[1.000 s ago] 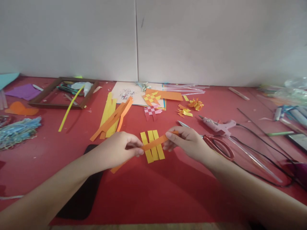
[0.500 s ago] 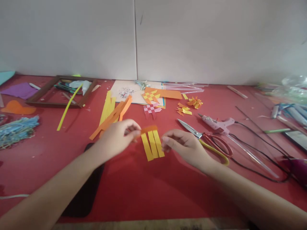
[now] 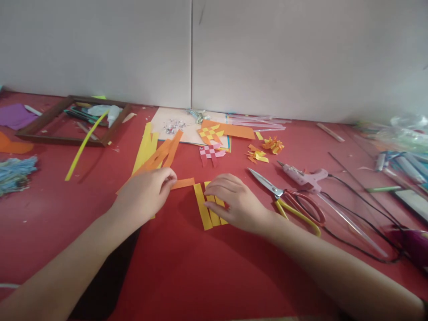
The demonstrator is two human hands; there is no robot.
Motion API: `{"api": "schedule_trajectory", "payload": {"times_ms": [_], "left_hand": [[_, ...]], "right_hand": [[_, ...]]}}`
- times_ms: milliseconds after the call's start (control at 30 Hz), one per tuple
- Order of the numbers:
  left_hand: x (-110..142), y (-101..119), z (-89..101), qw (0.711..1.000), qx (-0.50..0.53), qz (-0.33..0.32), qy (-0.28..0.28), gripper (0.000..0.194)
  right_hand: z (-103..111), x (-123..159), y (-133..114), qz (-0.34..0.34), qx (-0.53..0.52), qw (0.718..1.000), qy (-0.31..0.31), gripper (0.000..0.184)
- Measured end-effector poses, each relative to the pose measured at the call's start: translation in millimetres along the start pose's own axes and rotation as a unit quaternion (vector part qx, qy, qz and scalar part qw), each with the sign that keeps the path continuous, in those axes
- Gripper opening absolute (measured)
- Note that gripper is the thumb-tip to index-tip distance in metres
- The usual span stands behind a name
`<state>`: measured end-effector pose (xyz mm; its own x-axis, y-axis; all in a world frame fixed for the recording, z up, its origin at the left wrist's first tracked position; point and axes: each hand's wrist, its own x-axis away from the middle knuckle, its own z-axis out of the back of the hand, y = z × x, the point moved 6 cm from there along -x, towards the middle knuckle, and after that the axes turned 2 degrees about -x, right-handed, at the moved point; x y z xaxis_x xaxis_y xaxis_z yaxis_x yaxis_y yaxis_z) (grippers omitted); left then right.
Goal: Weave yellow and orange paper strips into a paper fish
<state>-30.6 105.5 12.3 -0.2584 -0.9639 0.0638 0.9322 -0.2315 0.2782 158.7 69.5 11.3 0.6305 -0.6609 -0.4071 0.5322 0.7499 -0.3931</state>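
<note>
My left hand (image 3: 147, 191) is closed at the fingertips on an orange paper strip (image 3: 183, 183), whose free end points right, just left of three yellow paper strips (image 3: 203, 209). Those yellow strips lie side by side on the red table. Over their right part rests my right hand (image 3: 236, 203), fingers spread, covering much of two of them. Behind my left hand lie more orange strips (image 3: 172, 151) and yellow strips (image 3: 145, 147). A pink checkered paper fish (image 3: 209, 153) and an orange-and-yellow woven one (image 3: 210, 133) lie farther back.
Scissors (image 3: 267, 183) and a pink glue gun (image 3: 306, 176) with a black cord lie right of my right hand. A brown frame (image 3: 60, 141) holding pens and a glue bottle sits back left. A dark flat object (image 3: 107, 276) lies under my left forearm.
My left hand has drawn the orange strip off the yellow strips, toward the left. My right hand let go of the orange strip and moved left onto the yellow strips.
</note>
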Motion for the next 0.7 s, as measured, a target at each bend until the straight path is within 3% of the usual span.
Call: {"api": "schedule_trajectory", "payload": {"times_ms": [133, 267, 433, 600, 700], "left_hand": [[3, 2, 3.9, 0.997, -0.028, -0.037, 0.061, 0.027], [2, -5, 0.9, 0.996, 0.067, -0.036, 0.051, 0.024], [3, -7, -3.8, 0.995, 0.101, -0.019, 0.014, 0.024], [4, -1, -9.8, 0.992, 0.078, -0.1, -0.001, 0.032], [3, -1, -13.6, 0.987, 0.066, -0.143, -0.014, 0.031]], "right_hand": [[-6, 3, -1, 0.045, 0.006, 0.999, -0.002, 0.022], [-5, 8, 0, 0.057, -0.002, 0.998, -0.023, 0.033], [-2, 9, 2, 0.037, -0.013, 0.999, -0.028, 0.035], [-8, 7, 3, 0.02, -0.009, 0.998, -0.064, 0.042], [-12, 6, 3, 0.018, -0.01, 0.997, -0.072, 0.037]]}}
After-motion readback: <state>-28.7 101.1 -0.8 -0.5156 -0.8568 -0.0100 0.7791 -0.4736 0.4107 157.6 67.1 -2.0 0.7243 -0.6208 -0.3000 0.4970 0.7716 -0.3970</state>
